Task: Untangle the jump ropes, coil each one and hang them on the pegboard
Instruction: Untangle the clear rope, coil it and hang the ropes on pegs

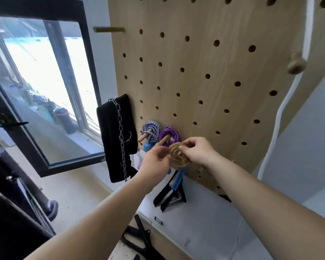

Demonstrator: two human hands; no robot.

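A coiled gold glitter jump rope [176, 154] is held against the lower part of the wooden pegboard [204, 76]. My left hand [156, 162] pinches its left side and my right hand [197, 149] pinches its upper right edge. To its left, a coiled purple rope [170, 135] hangs on a wooden peg [162, 141]. A blue-and-white braided rope [152, 129] hangs on the peg beside it. Blue handles [178, 180] dangle below the coils. Whether the gold coil sits on a peg is hidden by my hands.
A black cloth [114, 139] with a metal chain [121, 136] hangs at the board's left edge. Wooden pegs stick out at the upper left [109, 29] and right [295, 63]. A white cord [281, 109] runs down the right side. A window [45, 87] is at left, a grey surface [204, 218] below.
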